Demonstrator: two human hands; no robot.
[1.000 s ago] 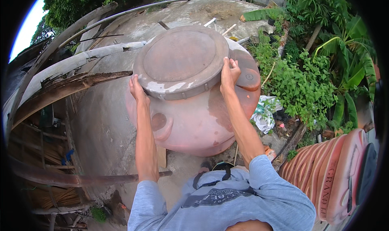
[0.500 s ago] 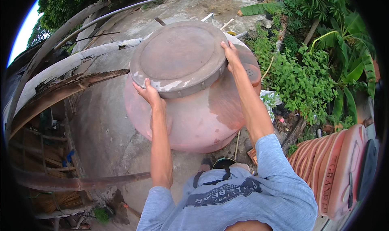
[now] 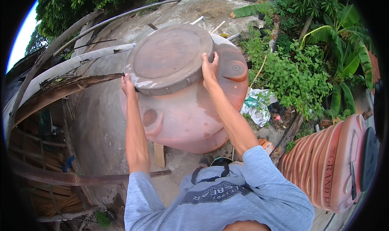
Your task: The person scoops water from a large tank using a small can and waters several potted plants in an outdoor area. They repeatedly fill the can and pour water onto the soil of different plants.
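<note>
Lid (image 3: pixel 168 54), round and grey-brown, is lying over the top of the pink tank (image 3: pixel 188 127), though whether it is resting there or being raised is not showing. Over the tank's left side, the left hand (image 3: pixel 129 85) is curling around the lid's rim; toward the tank's right, the right hand (image 3: pixel 210 70) is clasping the rim's other side, bent rather than spread. What either is doing beneath the rim cannot be told. Handling it well is probably calling for matched grips, evenly shared weight and a level lid, without scraping the tank.
</note>
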